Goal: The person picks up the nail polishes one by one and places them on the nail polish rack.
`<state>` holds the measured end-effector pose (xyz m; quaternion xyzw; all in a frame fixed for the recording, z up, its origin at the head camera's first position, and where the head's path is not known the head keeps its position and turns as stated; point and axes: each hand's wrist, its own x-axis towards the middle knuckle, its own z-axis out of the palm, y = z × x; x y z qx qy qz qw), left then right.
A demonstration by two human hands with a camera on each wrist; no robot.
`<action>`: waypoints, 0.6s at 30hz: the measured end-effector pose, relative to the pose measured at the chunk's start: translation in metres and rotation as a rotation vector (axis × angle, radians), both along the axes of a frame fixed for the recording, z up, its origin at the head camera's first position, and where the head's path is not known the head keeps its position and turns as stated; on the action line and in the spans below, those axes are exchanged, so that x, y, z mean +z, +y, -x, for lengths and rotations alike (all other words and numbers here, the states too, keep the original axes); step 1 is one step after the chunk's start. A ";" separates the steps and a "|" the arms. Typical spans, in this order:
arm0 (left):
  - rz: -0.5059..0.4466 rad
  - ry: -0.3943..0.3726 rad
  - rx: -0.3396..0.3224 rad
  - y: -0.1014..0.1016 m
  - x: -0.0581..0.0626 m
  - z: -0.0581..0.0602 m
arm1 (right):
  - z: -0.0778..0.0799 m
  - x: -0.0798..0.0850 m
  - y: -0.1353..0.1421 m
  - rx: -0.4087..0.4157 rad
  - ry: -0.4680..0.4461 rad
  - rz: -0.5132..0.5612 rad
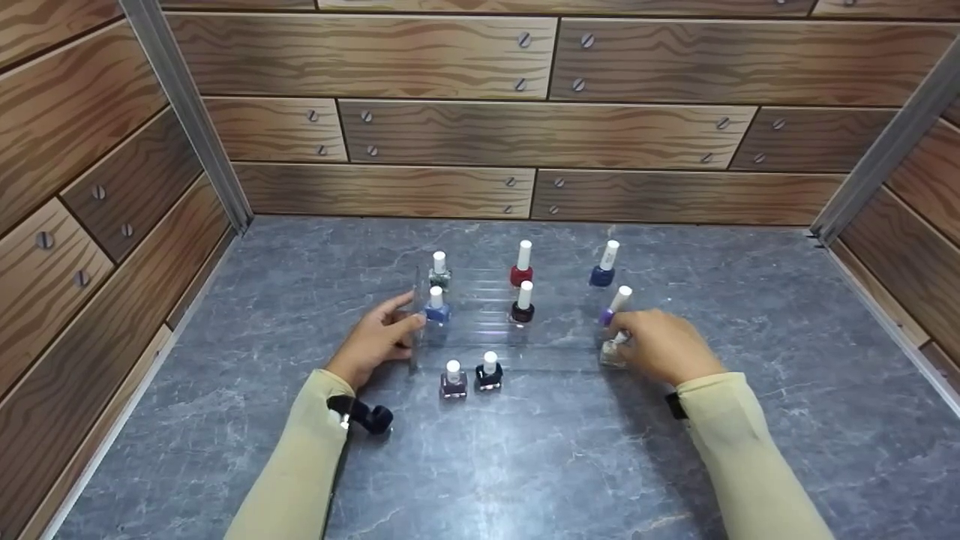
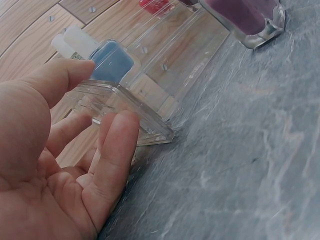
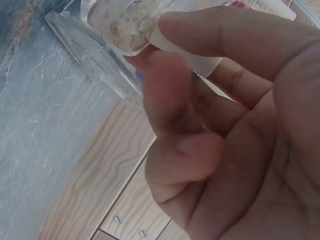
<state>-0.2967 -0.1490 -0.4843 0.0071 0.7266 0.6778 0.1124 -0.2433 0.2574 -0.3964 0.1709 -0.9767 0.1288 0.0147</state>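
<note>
My right hand pinches the white cap of a nail polish bottle with clear, flecked contents, at the right end of a clear plastic rack. A purple nail polish bottle stands just behind, partly hidden by that hand. At the rack's left end, my left hand holds the upright clear end panel between thumb and fingers. Close to its thumb is a blue nail polish bottle. A black nail polish bottle stands mid-rack.
Behind stand a glittery grey bottle, a red bottle and a dark blue bottle. In front of the rack, a dark purple bottle and a black-green bottle stand on the grey marbled table. Wood-patterned walls enclose it.
</note>
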 end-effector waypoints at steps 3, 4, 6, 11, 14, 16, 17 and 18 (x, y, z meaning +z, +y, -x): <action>0.006 0.004 0.001 0.000 0.001 -0.001 | 0.000 0.001 0.001 -0.005 -0.027 0.012; 0.010 0.005 0.000 0.000 0.001 -0.001 | 0.000 0.003 0.001 -0.002 -0.038 0.018; 0.012 0.006 -0.001 0.000 0.001 -0.003 | -0.002 0.007 0.002 0.002 -0.061 0.039; 0.013 0.000 0.003 -0.001 0.000 -0.003 | -0.010 0.024 0.006 0.000 -0.056 0.095; 0.013 -0.004 0.005 -0.001 0.001 -0.003 | -0.013 0.030 0.006 -0.010 -0.011 0.147; 0.015 -0.004 0.005 0.000 0.002 -0.003 | -0.013 0.032 0.004 -0.014 0.008 0.195; 0.017 -0.003 0.003 0.000 0.003 -0.003 | -0.012 0.032 0.002 -0.013 0.014 0.225; 0.017 -0.003 0.003 0.001 0.003 -0.003 | -0.012 0.032 0.001 -0.008 0.012 0.259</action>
